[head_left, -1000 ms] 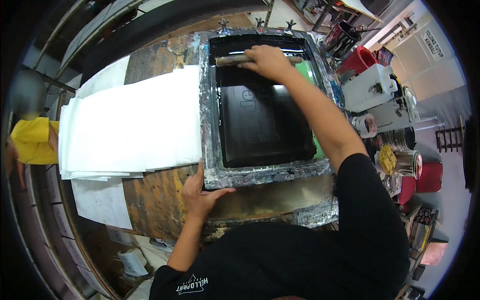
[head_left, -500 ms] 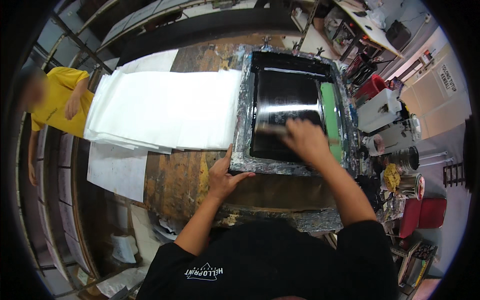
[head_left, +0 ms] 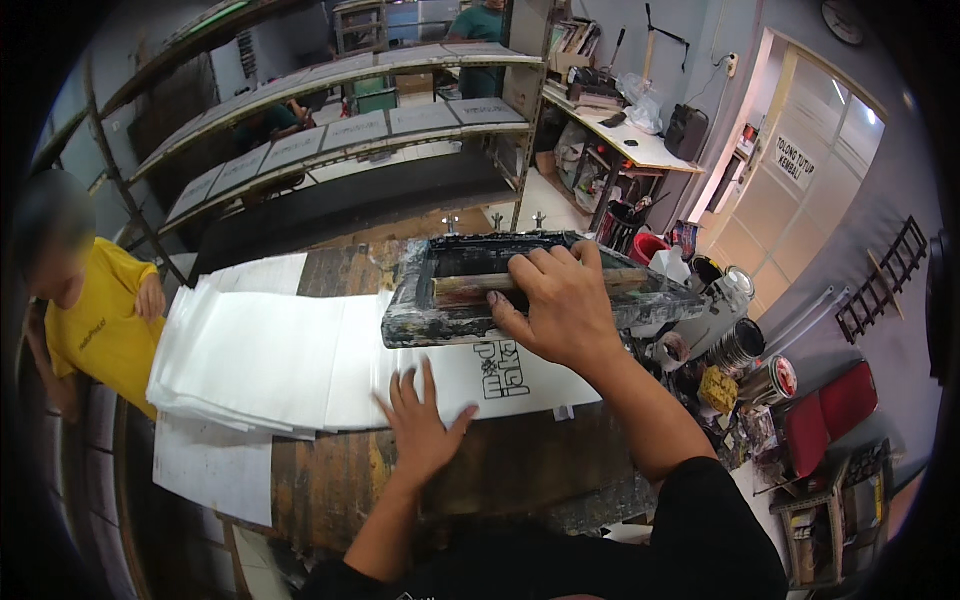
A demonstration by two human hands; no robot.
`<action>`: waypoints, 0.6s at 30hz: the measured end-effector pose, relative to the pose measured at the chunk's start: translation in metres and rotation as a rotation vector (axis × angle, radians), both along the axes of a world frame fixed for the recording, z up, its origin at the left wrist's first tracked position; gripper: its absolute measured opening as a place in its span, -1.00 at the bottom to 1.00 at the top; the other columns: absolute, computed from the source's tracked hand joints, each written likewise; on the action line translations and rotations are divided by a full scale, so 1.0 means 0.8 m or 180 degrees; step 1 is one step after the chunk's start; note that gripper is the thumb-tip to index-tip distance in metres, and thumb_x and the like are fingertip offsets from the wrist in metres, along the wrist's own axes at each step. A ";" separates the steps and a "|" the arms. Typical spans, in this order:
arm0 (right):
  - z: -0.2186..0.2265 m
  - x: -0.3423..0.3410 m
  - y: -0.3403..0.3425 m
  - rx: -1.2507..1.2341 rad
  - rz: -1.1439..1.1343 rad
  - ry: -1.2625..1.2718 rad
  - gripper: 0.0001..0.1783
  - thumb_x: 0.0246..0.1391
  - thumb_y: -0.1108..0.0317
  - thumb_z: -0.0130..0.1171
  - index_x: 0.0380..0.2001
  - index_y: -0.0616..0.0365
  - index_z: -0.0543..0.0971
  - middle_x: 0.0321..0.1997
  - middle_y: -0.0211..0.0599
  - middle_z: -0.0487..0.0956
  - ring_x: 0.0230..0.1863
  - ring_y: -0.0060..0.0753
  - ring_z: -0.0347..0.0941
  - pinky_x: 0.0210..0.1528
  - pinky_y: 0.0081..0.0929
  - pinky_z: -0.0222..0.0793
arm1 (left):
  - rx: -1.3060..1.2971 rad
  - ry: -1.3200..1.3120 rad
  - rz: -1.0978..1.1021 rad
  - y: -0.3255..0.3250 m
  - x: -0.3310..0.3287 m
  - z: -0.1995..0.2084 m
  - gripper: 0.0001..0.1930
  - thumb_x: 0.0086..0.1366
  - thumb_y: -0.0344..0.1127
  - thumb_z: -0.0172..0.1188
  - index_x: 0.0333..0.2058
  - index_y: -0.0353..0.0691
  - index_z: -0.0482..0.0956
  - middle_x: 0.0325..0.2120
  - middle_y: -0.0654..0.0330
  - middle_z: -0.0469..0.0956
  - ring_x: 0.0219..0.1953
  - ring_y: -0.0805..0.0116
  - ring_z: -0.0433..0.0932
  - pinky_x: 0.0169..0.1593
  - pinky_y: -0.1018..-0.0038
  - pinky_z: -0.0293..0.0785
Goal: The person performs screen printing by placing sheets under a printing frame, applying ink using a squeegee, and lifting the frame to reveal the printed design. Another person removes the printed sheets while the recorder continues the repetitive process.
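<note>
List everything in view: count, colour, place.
Worktable: one, stained brown, centre
Printing frame: one, dark, tilted over worktable
Squeegee: one, brown, across frame
White sheets: many, white, worktable's left
Printed sheet: one, white, black print, below frame
Shelving: several tiers, grey, beyond worktable
Tins: several, mixed colours, right
Chair: one, red, right
Door: one, pale, upper right
Co-workers: at least two, yellow and green shirts, left and background
Left grip: one, bare, spread at white sheets' edge
Right grip: one, bare, around squeegee

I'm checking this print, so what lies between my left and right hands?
In the head view, a white sheet with black print, plus part of the frame.
</note>
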State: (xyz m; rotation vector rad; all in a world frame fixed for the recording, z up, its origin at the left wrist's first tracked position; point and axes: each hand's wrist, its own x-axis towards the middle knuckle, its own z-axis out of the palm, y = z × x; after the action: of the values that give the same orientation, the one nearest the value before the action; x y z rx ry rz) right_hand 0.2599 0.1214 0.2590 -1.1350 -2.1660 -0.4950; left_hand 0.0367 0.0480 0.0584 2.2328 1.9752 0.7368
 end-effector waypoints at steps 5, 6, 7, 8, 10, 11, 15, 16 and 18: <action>0.021 0.001 0.025 0.0059 0.0006 0.0121 -0.56 0.15 -0.05 0.33 -0.32 0.16 0.65 -0.35 -0.17 0.63 -0.22 -0.11 0.57 0.08 -0.02 0.26 | -0.0655 0.0443 -0.0036 -0.031 0.004 -0.071 0.26 0.32 0.61 0.07 0.51 -0.56 0.14 0.56 -0.38 0.02 0.67 -0.20 -0.22 0.47 -0.53 -0.71; 0.024 0.000 0.027 0.0047 0.0003 0.0130 -0.56 0.16 -0.06 0.33 -0.32 0.16 0.65 -0.36 -0.17 0.62 -0.22 -0.10 0.57 0.07 -0.02 0.26 | -0.0519 0.0467 -0.0092 -0.029 0.007 -0.070 0.27 0.31 0.63 0.07 0.48 -0.59 0.17 0.58 -0.36 0.00 0.68 -0.18 -0.22 0.48 -0.50 -0.72; 0.029 -0.001 0.028 0.0033 -0.0002 0.0142 -0.55 0.16 -0.07 0.33 -0.33 0.16 0.65 -0.37 -0.16 0.62 -0.22 -0.10 0.58 0.07 -0.02 0.25 | -0.0578 0.0166 -0.0121 -0.023 0.009 -0.062 0.23 0.32 0.59 0.10 0.45 -0.60 0.23 0.54 -0.36 0.10 0.65 -0.18 -0.11 0.51 -0.46 -0.68; 0.033 -0.001 0.030 0.0001 -0.0006 0.0148 -0.55 0.18 -0.07 0.32 -0.33 0.16 0.65 -0.37 -0.16 0.61 -0.22 -0.08 0.57 0.06 -0.03 0.25 | -0.0377 -0.0034 -0.0132 -0.012 0.012 -0.050 0.19 0.33 0.56 0.13 0.42 -0.61 0.29 0.49 -0.36 0.21 0.63 -0.18 0.00 0.54 -0.42 -0.63; 0.042 -0.002 0.034 -0.0304 -0.0108 0.0057 -0.54 0.21 -0.08 0.30 -0.33 0.17 0.64 -0.38 -0.17 0.60 -0.21 -0.05 0.57 0.05 -0.05 0.25 | 0.0009 -0.0356 -0.0202 0.017 0.021 -0.017 0.08 0.36 0.44 0.21 0.35 -0.64 0.39 0.39 -0.34 0.39 0.56 -0.20 0.19 0.58 -0.34 -0.52; 0.045 -0.002 0.035 -0.0029 -0.0019 0.0119 -0.54 0.22 -0.08 0.29 -0.33 0.17 0.64 -0.38 -0.16 0.60 -0.21 -0.04 0.57 0.05 -0.04 0.25 | 0.0188 -0.0473 -0.0261 0.034 0.025 0.000 0.01 0.37 0.36 0.26 0.30 -0.65 0.44 0.34 -0.33 0.46 0.51 -0.22 0.28 0.60 -0.29 -0.45; 0.049 -0.001 0.039 -0.0011 -0.0064 0.0063 -0.50 0.26 -0.12 0.26 -0.33 0.18 0.64 -0.37 -0.13 0.62 -0.21 0.00 0.57 0.05 -0.01 0.25 | 0.0750 -0.0747 -0.0033 0.069 0.017 0.029 -0.26 0.40 0.05 0.39 0.19 -0.65 0.56 0.19 -0.35 0.60 0.39 -0.24 0.47 0.63 -0.21 -0.29; 0.047 -0.001 0.038 0.0040 -0.0031 0.0064 -0.50 0.26 -0.12 0.26 -0.32 0.18 0.65 -0.37 -0.12 0.62 -0.21 0.00 0.57 0.06 0.00 0.25 | 0.0603 -0.0861 0.0112 0.065 0.006 0.024 -0.28 0.40 0.02 0.41 0.19 -0.64 0.56 0.19 -0.35 0.60 0.39 -0.22 0.48 0.63 -0.21 -0.29; 0.041 0.000 0.034 -0.0240 -0.0073 0.0007 -0.48 0.26 -0.14 0.26 -0.29 0.20 0.67 -0.36 -0.10 0.63 -0.21 0.01 0.57 0.08 0.01 0.25 | 0.0771 -0.1011 0.0305 0.050 -0.031 0.008 -0.32 0.39 -0.06 0.43 0.19 -0.63 0.56 0.20 -0.34 0.59 0.38 -0.20 0.49 0.63 -0.22 -0.31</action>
State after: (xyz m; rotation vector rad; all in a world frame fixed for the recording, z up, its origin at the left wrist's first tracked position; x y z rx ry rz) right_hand 0.2595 0.1485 0.2919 -1.2015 -2.1882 -0.4251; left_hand 0.0120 0.0877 0.0648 1.9867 1.9320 1.3145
